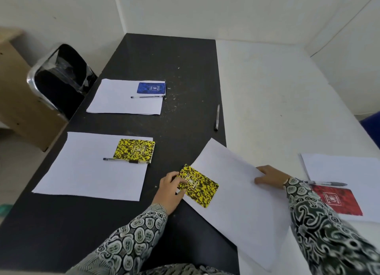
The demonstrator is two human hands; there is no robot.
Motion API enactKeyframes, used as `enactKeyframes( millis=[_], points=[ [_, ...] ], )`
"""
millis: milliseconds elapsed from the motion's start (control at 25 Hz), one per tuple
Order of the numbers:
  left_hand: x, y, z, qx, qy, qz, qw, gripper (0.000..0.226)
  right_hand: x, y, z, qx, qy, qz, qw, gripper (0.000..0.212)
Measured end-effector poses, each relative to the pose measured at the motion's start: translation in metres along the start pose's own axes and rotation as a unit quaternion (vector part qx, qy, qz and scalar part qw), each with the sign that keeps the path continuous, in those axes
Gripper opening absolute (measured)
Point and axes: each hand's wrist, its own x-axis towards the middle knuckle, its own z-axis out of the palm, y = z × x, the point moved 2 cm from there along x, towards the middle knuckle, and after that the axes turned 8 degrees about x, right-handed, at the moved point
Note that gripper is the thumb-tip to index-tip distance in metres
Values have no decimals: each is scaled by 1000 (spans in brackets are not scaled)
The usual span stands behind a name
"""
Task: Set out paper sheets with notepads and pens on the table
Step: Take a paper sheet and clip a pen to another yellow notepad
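My left hand [170, 189] grips the near-left corner of a yellow-and-black notepad [200, 187] that lies on a tilted white paper sheet [236, 192]. My right hand [269, 176] presses flat on that sheet, fingers spread. On the black table [181, 65], a far sheet [123, 99] carries a blue notepad [151, 88] and a pen [147, 96]. A nearer sheet [88, 168] carries another yellow notepad [134, 152] and a pen [125, 161]. At right, a sheet [345, 166] holds a red notepad [339, 200] and a pen [327, 183].
A loose pen [217, 117] lies at the seam between the black table and a white table [277, 100]. A black chair [61, 77] with a chrome frame stands at the far left beside a wooden cabinet [18, 94]. White walls close the corner behind.
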Motion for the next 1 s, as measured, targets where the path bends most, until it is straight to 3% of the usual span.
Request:
enactKeyframes(
  millis=[120,280,440,560,680,840,1000],
  points=[
    [3,2,1,6,43,-8,999,21,11,2,2,6,12,-23,1000,42],
    [11,5,1,65,42,-33,996,41,28,3,-5,3,38,-24,999,18],
    [22,13,-2,72,11,-59,996,51,56,-19,-13,29,135,-35,990,9],
    [30,16,-1,97,-8,-62,993,56,88,-56,-14,17,120,-61,991,26],
    [34,18,-1,141,-22,-63,988,64,116,-96,-10,-82,84,-85,989,53],
    [38,19,-2,145,-35,-74,986,68,146,-120,-18,-214,112,-85,967,73],
    [51,21,-4,125,-61,-147,979,76,166,-122,-35,-268,182,-162,932,39]
  ],
)
